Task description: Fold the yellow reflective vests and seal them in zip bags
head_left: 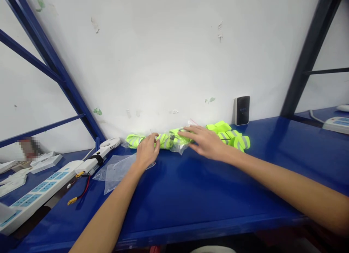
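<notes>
Bundles of neon-yellow reflective strap lie in a row against the wall. My left hand [147, 149] rests over the bagged bundles at the left, between one bagged strap [132, 140] and another yellow strap [165, 141]; its fingers are bent, with the thumb apart. My right hand [204, 141] reaches across a strap in a clear plastic bag [179, 148], fingers stretched out and thumb apart. Whether its fingertips press on the bag is hard to tell. To its right sit loose yellow straps [236, 139] without a bag. Flat clear plastic bags [117, 172] lie beside my left forearm.
The blue table [191, 198] meets a white wall. At the left are a small white fan [110, 142], a power strip [40, 193] and a red-black cable with yellow connectors [85, 189]. A black-faced device [242, 110] leans at the back right. Blue frame posts flank the table.
</notes>
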Action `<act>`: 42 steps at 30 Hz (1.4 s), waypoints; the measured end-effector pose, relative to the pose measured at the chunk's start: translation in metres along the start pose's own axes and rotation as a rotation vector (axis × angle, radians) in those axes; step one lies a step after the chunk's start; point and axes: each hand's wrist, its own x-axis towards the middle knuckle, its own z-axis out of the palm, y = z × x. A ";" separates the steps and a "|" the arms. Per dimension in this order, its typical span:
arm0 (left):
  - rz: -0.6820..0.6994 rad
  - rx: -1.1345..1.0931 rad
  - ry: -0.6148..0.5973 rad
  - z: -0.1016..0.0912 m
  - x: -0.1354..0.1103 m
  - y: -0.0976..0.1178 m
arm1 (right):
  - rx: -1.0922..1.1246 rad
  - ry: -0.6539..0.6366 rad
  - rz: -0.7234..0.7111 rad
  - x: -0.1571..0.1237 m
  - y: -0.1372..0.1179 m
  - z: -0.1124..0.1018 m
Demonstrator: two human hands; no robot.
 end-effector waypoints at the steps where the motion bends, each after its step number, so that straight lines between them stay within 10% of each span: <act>1: 0.015 0.016 -0.017 0.002 -0.002 0.001 | -0.026 -0.001 0.052 0.008 0.006 0.004; 7: 0.005 -0.237 -0.205 0.027 -0.012 0.012 | -0.053 -0.355 0.337 0.046 0.030 0.046; 11: -0.021 -0.388 -0.239 0.033 -0.014 0.019 | -0.024 -0.426 0.344 0.049 0.043 0.034; 19: 0.243 -0.421 -0.424 0.019 -0.023 0.057 | 0.154 0.454 0.574 0.016 0.091 -0.080; 25: 0.309 -0.403 -0.460 0.011 -0.028 0.068 | 0.257 -0.394 0.660 -0.033 0.136 -0.090; 28: 0.332 -0.422 -0.461 0.009 -0.029 0.067 | 0.186 -0.561 0.717 -0.047 0.143 -0.073; 42: 0.410 -0.654 -0.516 0.000 -0.025 0.071 | 0.213 -0.503 0.086 -0.008 -0.016 -0.023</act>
